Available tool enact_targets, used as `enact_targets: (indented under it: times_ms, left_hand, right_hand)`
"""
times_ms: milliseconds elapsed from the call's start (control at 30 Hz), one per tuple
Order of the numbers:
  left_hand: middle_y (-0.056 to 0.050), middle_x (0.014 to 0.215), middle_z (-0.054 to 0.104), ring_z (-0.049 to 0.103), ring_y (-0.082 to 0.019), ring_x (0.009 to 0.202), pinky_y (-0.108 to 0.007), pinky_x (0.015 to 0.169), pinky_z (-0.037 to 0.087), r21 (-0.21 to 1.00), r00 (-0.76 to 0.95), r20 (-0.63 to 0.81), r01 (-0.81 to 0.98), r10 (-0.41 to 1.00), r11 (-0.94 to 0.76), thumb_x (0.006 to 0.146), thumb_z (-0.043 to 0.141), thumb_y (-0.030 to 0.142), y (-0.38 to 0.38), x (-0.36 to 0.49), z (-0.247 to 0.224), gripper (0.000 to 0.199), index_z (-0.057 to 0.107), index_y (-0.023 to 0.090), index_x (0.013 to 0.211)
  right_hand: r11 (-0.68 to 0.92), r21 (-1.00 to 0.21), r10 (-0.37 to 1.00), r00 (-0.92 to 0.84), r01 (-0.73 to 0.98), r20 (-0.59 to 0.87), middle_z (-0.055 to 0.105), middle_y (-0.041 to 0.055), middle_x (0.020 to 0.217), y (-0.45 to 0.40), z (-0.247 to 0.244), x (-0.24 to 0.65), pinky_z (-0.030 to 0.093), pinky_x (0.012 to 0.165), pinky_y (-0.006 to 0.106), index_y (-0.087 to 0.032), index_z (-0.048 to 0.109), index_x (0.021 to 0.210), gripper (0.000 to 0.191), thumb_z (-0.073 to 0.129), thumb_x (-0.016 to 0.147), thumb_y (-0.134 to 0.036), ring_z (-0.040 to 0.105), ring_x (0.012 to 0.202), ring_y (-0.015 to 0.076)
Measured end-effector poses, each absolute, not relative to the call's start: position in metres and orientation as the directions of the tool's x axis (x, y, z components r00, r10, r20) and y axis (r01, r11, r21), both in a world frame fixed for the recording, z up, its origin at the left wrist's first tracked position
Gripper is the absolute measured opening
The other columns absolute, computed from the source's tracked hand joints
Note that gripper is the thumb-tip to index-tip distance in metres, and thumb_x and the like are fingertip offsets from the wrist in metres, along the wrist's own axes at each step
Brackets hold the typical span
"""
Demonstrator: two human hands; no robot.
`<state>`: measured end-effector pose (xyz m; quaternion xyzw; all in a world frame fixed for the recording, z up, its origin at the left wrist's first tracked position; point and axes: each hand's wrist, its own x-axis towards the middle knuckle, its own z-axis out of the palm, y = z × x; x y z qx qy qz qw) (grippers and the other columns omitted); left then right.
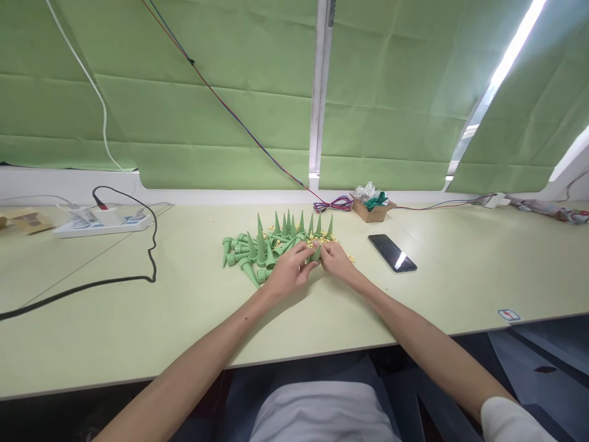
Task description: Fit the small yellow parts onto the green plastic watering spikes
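Observation:
Between my two hands is a green plastic spike [316, 253], its pointed end toward me. My left hand [293, 268] is closed on it from the left, thumb and fingers pinching. From the right, my right hand [335, 259] has its fingers curled against the spike's other side; whether a small piece sits in that pinch is hidden. Just beyond and to the left lies a heap of green cone spikes [248, 268], some lying, some standing point up. Small yellow pieces [315, 236] are scattered among the standing spikes and behind my hands.
A black phone [392, 252] lies to the right. Behind it stands a small cardboard box [370, 211] with plastic wrap, beside a coiled red-blue wire [333, 204]. At left are a white power strip [103, 223] and a black cable [115, 278]. The table's front edge runs before my body.

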<state>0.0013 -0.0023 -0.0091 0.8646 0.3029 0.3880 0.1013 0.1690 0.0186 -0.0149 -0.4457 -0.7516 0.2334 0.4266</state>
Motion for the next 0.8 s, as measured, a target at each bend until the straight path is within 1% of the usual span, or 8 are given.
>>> enact_targets:
  times_ms: [133, 300, 400, 500, 600, 800]
  left_hand:
    - [-0.002, 0.078, 0.050, 0.045, -0.011, 0.062, -0.024, 0.057, 0.038, 0.531, 0.431, 0.577, 0.447, 0.693, -0.720, 0.089, 0.056, 0.026, -0.006, 0.005, -0.006, 0.014, 0.058, 0.017, 0.078]
    - [-0.002, 0.080, 0.052, 0.045, -0.009, 0.057, -0.024, 0.051, 0.038, 0.714, 0.352, 0.488, 0.366, 0.799, -0.597, 0.085, 0.060, 0.032, -0.009, 0.008, -0.003, 0.015, 0.063, 0.017, 0.083]
    - [-0.002, 0.079, 0.055, 0.047, -0.009, 0.055, -0.023, 0.048, 0.038, 0.795, 0.334, 0.428, 0.302, 0.840, -0.526, 0.083, 0.063, 0.038, -0.009, 0.009, -0.001, 0.021, 0.064, 0.017, 0.082]
    - [-0.001, 0.072, 0.057, 0.047, -0.008, 0.046, -0.023, 0.042, 0.036, 0.878, 0.362, 0.325, 0.228, 0.874, -0.421, 0.081, 0.065, 0.042, -0.011, 0.010, 0.004, 0.026, 0.060, 0.016, 0.077]
    - [0.002, 0.058, 0.055, 0.045, -0.008, 0.040, -0.023, 0.040, 0.033, 0.923, 0.399, 0.244, 0.184, 0.884, -0.338, 0.080, 0.068, 0.042, -0.013, 0.009, 0.008, 0.027, 0.058, 0.017, 0.077]
    - [0.005, 0.044, 0.050, 0.046, -0.010, 0.037, -0.023, 0.041, 0.033, 0.950, 0.420, 0.201, 0.137, 0.885, -0.281, 0.079, 0.070, 0.044, -0.009, 0.008, 0.005, 0.031, 0.054, 0.018, 0.073]
  right_hand:
    - [0.501, -0.715, 0.864, -0.239, 0.488, 0.442, 0.031, -0.0020, 0.047, 0.020, -0.015, 0.170, 0.026, 0.050, 0.027, -0.022, 0.025, 0.053, 0.050, 0.032, 0.094, -0.049, 0.031, 0.049, 0.0119]
    - [0.506, -0.698, 0.860, -0.231, 0.507, 0.456, 0.029, -0.0018, 0.050, 0.020, -0.014, 0.170, 0.026, 0.051, 0.027, -0.021, 0.025, 0.054, 0.047, 0.031, 0.093, -0.046, 0.030, 0.050, 0.0118]
    - [0.503, -0.703, 0.861, -0.224, 0.503, 0.457, 0.029, -0.0021, 0.049, 0.020, -0.014, 0.170, 0.026, 0.051, 0.027, -0.022, 0.024, 0.054, 0.047, 0.030, 0.093, -0.048, 0.029, 0.050, 0.0116]
    - [0.497, -0.718, 0.865, -0.214, 0.487, 0.454, 0.029, -0.0024, 0.047, 0.019, -0.014, 0.170, 0.026, 0.051, 0.028, -0.022, 0.024, 0.053, 0.050, 0.031, 0.093, -0.050, 0.029, 0.049, 0.0117]
    - [0.497, -0.727, 0.865, -0.204, 0.474, 0.458, 0.031, -0.0022, 0.047, 0.018, -0.014, 0.169, 0.027, 0.052, 0.028, -0.022, 0.027, 0.053, 0.050, 0.031, 0.094, -0.052, 0.031, 0.049, 0.0121]
    - [0.512, -0.711, 0.848, -0.152, 0.482, 0.508, 0.028, -0.0026, 0.051, 0.015, -0.013, 0.168, 0.025, 0.052, 0.028, -0.021, 0.025, 0.055, 0.051, 0.032, 0.094, -0.054, 0.029, 0.051, 0.0111]
